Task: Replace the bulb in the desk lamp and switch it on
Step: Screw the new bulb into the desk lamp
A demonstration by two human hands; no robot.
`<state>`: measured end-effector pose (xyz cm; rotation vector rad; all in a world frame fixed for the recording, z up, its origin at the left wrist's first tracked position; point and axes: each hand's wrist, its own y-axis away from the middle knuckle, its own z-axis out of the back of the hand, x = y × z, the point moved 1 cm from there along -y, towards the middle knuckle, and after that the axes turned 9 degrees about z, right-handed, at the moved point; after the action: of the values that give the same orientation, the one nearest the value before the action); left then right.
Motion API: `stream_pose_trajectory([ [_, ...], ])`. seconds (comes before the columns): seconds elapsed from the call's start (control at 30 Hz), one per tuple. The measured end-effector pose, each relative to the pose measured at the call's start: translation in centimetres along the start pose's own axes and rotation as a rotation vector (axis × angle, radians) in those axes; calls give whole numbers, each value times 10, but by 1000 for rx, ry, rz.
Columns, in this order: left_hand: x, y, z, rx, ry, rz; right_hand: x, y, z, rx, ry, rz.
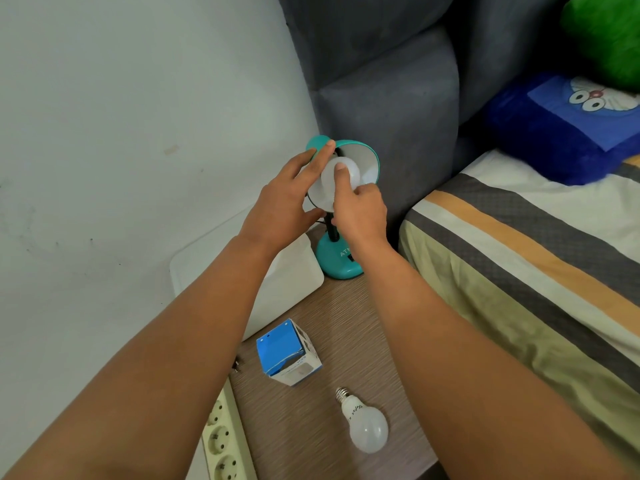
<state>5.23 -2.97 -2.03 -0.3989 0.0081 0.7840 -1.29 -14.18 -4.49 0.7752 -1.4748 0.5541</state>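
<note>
The desk lamp [341,261] is standing at the back of the bench [346,358], its shade [363,157] facing me. My left hand [287,202] is steadying the shade with straight fingers. My right hand [360,209] is gripping the fitted bulb [337,178]. Another bulb [365,424] is lying near the blue box [287,355].

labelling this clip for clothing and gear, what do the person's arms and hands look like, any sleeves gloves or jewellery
Both forearms are bare for their whole visible length, with no sleeve or cuff in frame. The left hand and right hand wear no gloves, and no ring, watch or bracelet shows on the fingers or wrists. The nails that show are short and unpainted. No cables, straps or markings are visible on either arm.
</note>
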Motion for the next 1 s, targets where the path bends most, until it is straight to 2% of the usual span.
stream_pose_trajectory([
  [0.13,-1,0,1,-2,12,-3,3,1,1,-62,-24,32],
  [0.23,0,-2,1,-4,1,2,3,4,2,-111,8,178],
  [0.33,3,-3,0,8,2,10,1,5,1,-78,109,301],
  [0.6,1,-2,-1,-2,-8,5,3,2,8,50,142,275],
  [0.8,-2,-1,0,-1,-5,5,8,-2,5,133,179,27],
  [0.93,-2,0,2,0,7,1,10,1,4,1,80,117],
  [1.0,-3,0,2,-1,10,5,9,4,5,-6,86,210],
])
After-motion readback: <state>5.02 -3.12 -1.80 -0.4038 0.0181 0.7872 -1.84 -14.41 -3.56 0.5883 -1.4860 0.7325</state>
